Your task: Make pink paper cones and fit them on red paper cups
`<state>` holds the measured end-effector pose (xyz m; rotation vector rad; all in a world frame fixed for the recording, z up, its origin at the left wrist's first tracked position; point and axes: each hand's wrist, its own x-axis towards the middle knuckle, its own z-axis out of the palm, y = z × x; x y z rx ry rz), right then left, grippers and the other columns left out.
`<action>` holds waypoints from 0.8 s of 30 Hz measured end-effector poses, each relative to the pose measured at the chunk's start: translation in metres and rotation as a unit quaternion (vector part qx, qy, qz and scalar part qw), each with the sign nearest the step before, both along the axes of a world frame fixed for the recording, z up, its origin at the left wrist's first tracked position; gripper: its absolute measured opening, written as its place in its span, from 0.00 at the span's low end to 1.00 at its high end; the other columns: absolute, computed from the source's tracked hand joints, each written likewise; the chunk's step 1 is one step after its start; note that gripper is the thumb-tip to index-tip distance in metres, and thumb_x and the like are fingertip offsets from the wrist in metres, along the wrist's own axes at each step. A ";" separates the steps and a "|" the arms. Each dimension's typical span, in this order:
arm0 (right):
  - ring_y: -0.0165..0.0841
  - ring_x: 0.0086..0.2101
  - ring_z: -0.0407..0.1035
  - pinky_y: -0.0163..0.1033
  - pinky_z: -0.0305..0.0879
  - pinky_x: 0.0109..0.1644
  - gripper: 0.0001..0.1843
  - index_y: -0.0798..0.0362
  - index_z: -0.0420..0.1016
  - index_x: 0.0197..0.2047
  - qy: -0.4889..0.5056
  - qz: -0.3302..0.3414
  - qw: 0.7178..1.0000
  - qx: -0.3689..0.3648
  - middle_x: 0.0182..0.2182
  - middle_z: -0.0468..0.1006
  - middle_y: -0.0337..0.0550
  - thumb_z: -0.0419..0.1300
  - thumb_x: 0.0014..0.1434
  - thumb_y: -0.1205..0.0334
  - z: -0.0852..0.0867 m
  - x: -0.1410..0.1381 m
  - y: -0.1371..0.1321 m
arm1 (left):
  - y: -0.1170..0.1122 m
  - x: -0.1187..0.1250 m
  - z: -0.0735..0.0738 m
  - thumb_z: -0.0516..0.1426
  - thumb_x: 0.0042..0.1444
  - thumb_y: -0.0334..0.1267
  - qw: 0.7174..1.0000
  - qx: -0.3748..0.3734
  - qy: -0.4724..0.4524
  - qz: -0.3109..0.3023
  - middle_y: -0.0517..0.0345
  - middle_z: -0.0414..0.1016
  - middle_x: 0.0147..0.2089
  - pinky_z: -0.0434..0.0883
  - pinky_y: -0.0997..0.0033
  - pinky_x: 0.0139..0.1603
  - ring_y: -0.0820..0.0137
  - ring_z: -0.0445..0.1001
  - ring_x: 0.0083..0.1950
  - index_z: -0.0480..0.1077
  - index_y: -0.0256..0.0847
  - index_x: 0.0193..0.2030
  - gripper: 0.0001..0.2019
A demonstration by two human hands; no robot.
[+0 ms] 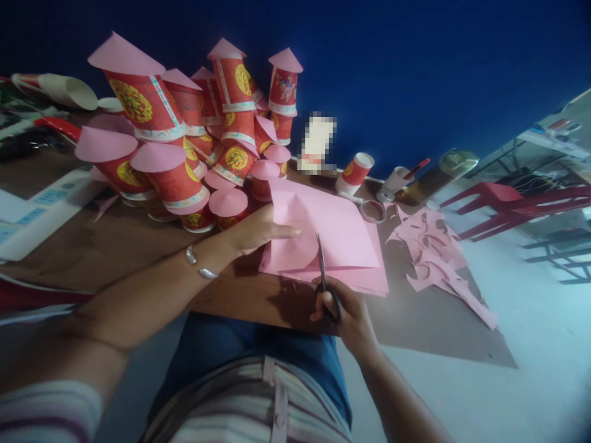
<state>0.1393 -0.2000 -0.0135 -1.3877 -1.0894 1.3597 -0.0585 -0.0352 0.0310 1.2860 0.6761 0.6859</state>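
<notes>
My left hand [259, 232] grips the left side of a large pink paper sheet [344, 224], thumb on top, the other fingers hidden behind it. The sheet is raised over more pink paper. A rounded shape [302, 246] shows on it near my thumb. My right hand [344, 311] is closed around the handles of black-handled scissors [322, 271], whose blades point up along the right side of the rounded shape. To the left stand several red paper cups [173, 181] topped with pink paper cones [229, 202].
Pink paper scraps [436, 246] lie on the brown table [221, 295] at right. Behind are a tape roll [372, 211], an upright red cup [356, 169] and a bottle-like container [436, 175]. A red chair [496, 194] stands on the floor beyond the table's right edge.
</notes>
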 end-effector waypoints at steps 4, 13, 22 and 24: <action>0.28 0.22 0.73 0.33 0.75 0.30 0.24 0.52 0.77 0.46 0.004 -0.001 1.000 -0.007 0.23 0.72 0.33 0.66 0.60 0.39 -0.002 0.001 -0.001 | 0.001 -0.001 -0.001 0.70 0.49 0.39 1.000 0.003 -0.003 0.001 0.46 0.82 0.52 0.75 0.54 0.59 0.55 0.79 0.55 0.75 0.36 0.53 0.24; 0.27 0.22 0.71 0.33 0.72 0.29 0.25 0.53 0.77 0.44 0.011 0.006 1.000 -0.009 0.23 0.72 0.33 0.68 0.57 0.39 0.005 0.003 0.002 | 0.002 -0.002 0.001 0.70 0.49 0.41 0.999 0.009 0.030 -0.016 0.47 0.82 0.49 0.75 0.54 0.58 0.54 0.79 0.55 0.75 0.35 0.50 0.22; 0.29 0.22 0.73 0.33 0.72 0.28 0.24 0.52 0.77 0.46 -0.007 0.003 1.000 -0.013 0.24 0.73 0.34 0.66 0.59 0.40 -0.003 0.005 0.000 | 0.002 -0.002 0.006 0.71 0.48 0.42 0.999 0.018 0.040 -0.019 0.44 0.82 0.49 0.72 0.49 0.61 0.53 0.79 0.54 0.77 0.34 0.48 0.22; 0.29 0.22 0.73 0.34 0.72 0.28 0.24 0.52 0.77 0.46 -0.020 0.008 1.000 -0.012 0.24 0.73 0.34 0.66 0.59 0.40 -0.002 0.006 0.000 | 0.003 -0.003 0.004 0.71 0.47 0.43 0.999 0.016 0.039 -0.018 0.44 0.82 0.49 0.72 0.49 0.61 0.53 0.79 0.54 0.77 0.34 0.49 0.24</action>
